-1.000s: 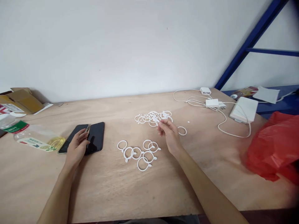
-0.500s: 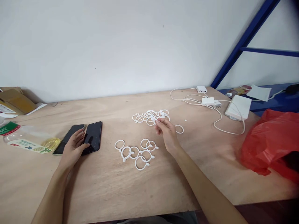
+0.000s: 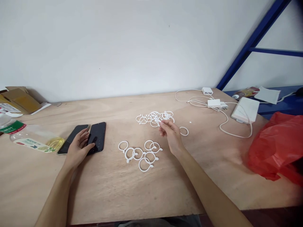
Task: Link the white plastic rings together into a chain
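At centre frame the right hand (image 3: 171, 135) hovered over the wooden surface (image 3: 118, 189), its fingers (image 3: 163, 125) pinched on a small white ring (image 3: 158, 121) at the near edge of the far ring pile (image 3: 155, 117). A second cluster of rings (image 3: 139, 153) lay lower left of that hand, just apart from it. At left of centre the left hand (image 3: 79, 149) rested flat, fingers loosely spread, on two dark phones (image 3: 94, 137) lying side by side, gripping nothing
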Tool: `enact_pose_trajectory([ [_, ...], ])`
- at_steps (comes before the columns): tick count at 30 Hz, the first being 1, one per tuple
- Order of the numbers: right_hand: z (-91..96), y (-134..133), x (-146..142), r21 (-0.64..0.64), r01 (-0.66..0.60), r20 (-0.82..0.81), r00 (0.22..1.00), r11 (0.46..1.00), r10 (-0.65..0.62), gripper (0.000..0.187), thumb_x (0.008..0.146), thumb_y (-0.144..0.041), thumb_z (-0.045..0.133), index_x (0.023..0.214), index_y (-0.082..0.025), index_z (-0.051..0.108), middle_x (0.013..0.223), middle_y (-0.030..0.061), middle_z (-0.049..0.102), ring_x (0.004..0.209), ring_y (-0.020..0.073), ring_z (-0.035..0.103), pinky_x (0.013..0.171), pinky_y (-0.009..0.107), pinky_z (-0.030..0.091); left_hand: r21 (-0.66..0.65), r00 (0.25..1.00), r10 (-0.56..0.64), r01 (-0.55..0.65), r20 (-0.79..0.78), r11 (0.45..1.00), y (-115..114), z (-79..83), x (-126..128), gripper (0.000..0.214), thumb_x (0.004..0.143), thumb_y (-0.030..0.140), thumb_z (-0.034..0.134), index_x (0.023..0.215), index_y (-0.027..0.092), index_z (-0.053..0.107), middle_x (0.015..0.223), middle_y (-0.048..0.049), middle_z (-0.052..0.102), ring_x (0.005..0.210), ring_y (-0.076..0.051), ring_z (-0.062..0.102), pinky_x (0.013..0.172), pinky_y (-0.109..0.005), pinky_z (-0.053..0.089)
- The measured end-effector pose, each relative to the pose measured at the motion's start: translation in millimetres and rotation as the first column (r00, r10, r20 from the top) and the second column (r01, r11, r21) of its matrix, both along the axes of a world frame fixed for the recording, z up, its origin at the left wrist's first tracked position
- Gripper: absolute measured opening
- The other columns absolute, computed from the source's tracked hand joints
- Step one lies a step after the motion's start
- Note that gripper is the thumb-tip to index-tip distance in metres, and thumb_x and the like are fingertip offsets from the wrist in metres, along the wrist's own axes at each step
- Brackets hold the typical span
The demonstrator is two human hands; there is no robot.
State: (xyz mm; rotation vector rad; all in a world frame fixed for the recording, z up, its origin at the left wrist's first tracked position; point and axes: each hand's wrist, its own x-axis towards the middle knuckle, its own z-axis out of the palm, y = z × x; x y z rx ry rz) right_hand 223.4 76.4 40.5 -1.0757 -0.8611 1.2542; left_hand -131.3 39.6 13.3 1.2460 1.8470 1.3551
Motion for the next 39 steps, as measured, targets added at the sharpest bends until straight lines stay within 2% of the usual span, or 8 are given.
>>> enact_pose_trajectory([
  [6, 0.2, -0.4, -0.3, 0.003, -0.001, -0.005, 1.000, 1.000, 0.001, 0.022, 0.068, -0.038, 0.069, 0.077, -0.019, 0.062, 0.060, -0.0037, 0.056, 0.051, 0.0090, 0.045, 0.049, 0.024, 0.035, 0.019, 0.999, 0.041, -0.041, -0.005, 0.999, 1.3, -0.4, -0.4, 0.067, 0.059, 0.025, 0.067, 0.125, 0.024, 0.054, 0.125, -0.0083, 0.060, 0.126, -0.030, 0.050, 0.111, -0.046, 0.036],
  [13, 0.1, 0.3, -0.7, 0.000, -0.003, -0.006, 1.000, 1.000, 0.003, 0.021, 0.067, -0.037, 0.069, 0.076, -0.020, 0.061, 0.059, -0.0044, 0.056, 0.050, 0.0085, 0.044, 0.050, 0.023, 0.035, 0.021, 0.992, 0.093, -0.092, -0.085, 0.996, 4.8, -7.6, -0.6, 0.059, 0.066, 0.026, 0.065, 0.124, 0.023, 0.055, 0.123, -0.0092, 0.061, 0.121, -0.027, 0.055, 0.108, -0.045, 0.040],
  [20, -0.7, 0.0, -0.5, 0.007, -0.008, 0.012, 1.000, 1.000, 0.008, 0.021, 0.069, -0.038, 0.068, 0.077, -0.020, 0.062, 0.060, -0.0042, 0.057, 0.050, 0.0085, 0.044, 0.051, 0.023, 0.035, 0.007, 0.984, 0.090, -0.090, -0.156, 0.996, 4.8, -8.2, 2.5, 0.064, 0.066, 0.028, 0.068, 0.128, 0.021, 0.053, 0.123, -0.0111, 0.060, 0.119, -0.026, 0.056, 0.107, -0.043, 0.042],
  [33, -0.5, -0.3, -0.8, 0.007, -0.004, 0.009, 1.000, 1.000, 0.004, 0.021, 0.068, -0.037, 0.069, 0.076, -0.019, 0.061, 0.059, -0.0042, 0.056, 0.050, 0.0081, 0.045, 0.050, 0.023, 0.035, 0.019, 0.987, 0.091, -0.089, -0.130, 0.996, 4.6, -7.9, 3.0, 0.066, 0.064, 0.029, 0.071, 0.127, 0.022, 0.053, 0.122, -0.0107, 0.060, 0.119, -0.027, 0.056, 0.107, -0.045, 0.042],
  [39, -1.3, 0.7, -0.2, 0.006, 0.007, 0.009, 1.000, 1.000, -0.007, 0.023, 0.067, -0.038, 0.069, 0.077, -0.019, 0.062, 0.059, -0.0039, 0.057, 0.051, 0.0087, 0.045, 0.050, 0.023, 0.035, 0.036, 0.986, 0.125, -0.121, -0.112, 0.992, 4.1, -4.3, 7.7, 0.060, 0.066, 0.028, 0.067, 0.125, 0.021, 0.056, 0.118, -0.0100, 0.062, 0.119, -0.027, 0.056, 0.107, -0.045, 0.042],
])
